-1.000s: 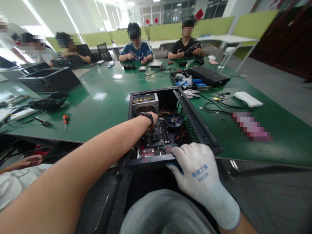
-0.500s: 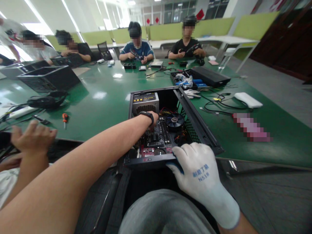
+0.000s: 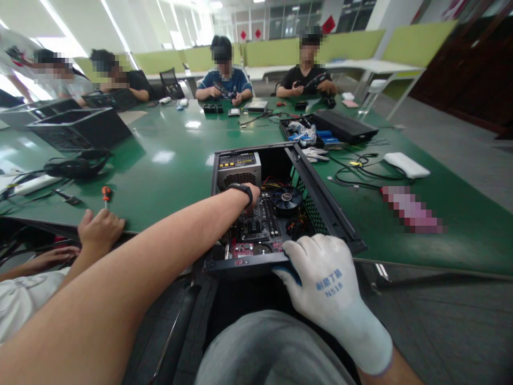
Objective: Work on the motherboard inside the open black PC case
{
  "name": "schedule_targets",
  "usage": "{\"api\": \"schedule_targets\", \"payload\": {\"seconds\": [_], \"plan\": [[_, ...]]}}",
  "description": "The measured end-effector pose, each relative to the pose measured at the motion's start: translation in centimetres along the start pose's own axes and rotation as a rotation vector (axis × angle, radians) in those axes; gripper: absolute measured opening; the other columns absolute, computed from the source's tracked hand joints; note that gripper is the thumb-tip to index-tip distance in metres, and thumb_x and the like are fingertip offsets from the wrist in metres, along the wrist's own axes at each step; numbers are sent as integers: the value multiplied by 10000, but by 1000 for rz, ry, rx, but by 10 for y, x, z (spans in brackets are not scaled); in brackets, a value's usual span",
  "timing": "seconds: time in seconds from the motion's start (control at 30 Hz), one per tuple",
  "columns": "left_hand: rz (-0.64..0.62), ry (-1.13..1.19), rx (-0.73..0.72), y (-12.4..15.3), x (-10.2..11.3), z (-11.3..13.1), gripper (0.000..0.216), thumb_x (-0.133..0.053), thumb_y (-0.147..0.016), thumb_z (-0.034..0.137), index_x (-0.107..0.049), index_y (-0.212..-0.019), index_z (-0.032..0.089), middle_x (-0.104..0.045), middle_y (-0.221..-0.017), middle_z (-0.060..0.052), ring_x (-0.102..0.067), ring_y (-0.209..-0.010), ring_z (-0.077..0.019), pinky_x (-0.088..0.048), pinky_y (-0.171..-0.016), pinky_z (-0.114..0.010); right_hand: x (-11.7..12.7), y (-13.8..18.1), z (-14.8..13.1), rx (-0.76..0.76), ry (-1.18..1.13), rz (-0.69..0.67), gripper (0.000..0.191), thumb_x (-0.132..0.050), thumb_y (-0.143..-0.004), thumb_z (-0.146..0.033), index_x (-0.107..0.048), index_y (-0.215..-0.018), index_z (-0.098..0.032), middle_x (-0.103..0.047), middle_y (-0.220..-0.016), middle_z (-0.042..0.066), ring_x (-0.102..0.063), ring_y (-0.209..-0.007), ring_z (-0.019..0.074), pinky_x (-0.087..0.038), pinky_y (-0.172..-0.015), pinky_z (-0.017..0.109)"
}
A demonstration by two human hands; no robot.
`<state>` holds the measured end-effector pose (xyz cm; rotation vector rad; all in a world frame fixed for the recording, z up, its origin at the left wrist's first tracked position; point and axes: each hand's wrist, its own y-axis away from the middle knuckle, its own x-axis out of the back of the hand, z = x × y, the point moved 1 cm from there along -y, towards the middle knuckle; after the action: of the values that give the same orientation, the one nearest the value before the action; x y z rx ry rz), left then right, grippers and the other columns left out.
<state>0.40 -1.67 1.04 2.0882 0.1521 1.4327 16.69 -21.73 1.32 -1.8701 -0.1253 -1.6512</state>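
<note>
An open black computer case [image 3: 336, 206] lies at the table's near edge. My left hand [image 3: 253, 197], bare with a black band at the wrist, reaches inside, by the power supply [image 3: 239, 170] and over the motherboard [image 3: 256, 227]. Its fingers are hidden, so what they touch does not show. In a white glove, my right hand [image 3: 323, 270] is closed around the near rim of the case, thumb below the edge. A round black cooling fan [image 3: 287, 199] sits inside, right of my left hand. A red circuit board [image 3: 250, 249] shows along the near side.
At left, a co-worker's hand [image 3: 100, 230] touches the table edge beside an orange-handled screwdriver [image 3: 106, 195]. Another empty case [image 3: 80, 128] stands beyond. A black tray with gloves [image 3: 302, 132], cables [image 3: 356, 166] and a white box [image 3: 406, 164] lie right. Several people sit opposite.
The co-worker's hand at the left has moved right and down to the table edge near the screwdriver. Both my hands and the computer case stay where they were.
</note>
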Motion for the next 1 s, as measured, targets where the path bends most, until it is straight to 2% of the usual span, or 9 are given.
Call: {"api": "schedule_targets", "payload": {"seconds": [0.2,0.57,0.83,1.0], "plan": [[51,26,4,-4,-4,-2,536,-877,-498,291,-773,-1000,133,-750,-1037,-151,-693,-967,-287,-545,-867,-314,-1,-1,0,-1,-2,7,267,-652,-814,-447,-624,-961,-225,-594,-817,51,-423,-780,235,-199,-695,370],[53,37,-7,-1,-4,-1,499,-866,-521,265,-779,-985,102,-740,-1028,-193,-686,-973,-337,-539,-863,-372,-3,1,2,0,5,7,281,-643,-817,-464,-621,-969,-228,-588,-824,53,-424,-785,239,-202,-699,374],[51,8,-13,2,-2,1,461,-864,-529,250,-784,-965,123,-752,-992,-161,-690,-933,-300,-535,-846,-325,-2,0,1,4,9,20,272,-649,-813,-454,-619,-962,-229,-587,-814,49,-425,-777,230,-202,-698,366],[32,-24,-31,4,0,2,426,-838,-572,256,-782,-960,89,-747,-989,-178,-689,-915,-300,-541,-817,-329,-1,1,0,8,13,26,272,-650,-811,-455,-615,-961,-231,-582,-814,47,-433,-775,237,-213,-704,374]]}}
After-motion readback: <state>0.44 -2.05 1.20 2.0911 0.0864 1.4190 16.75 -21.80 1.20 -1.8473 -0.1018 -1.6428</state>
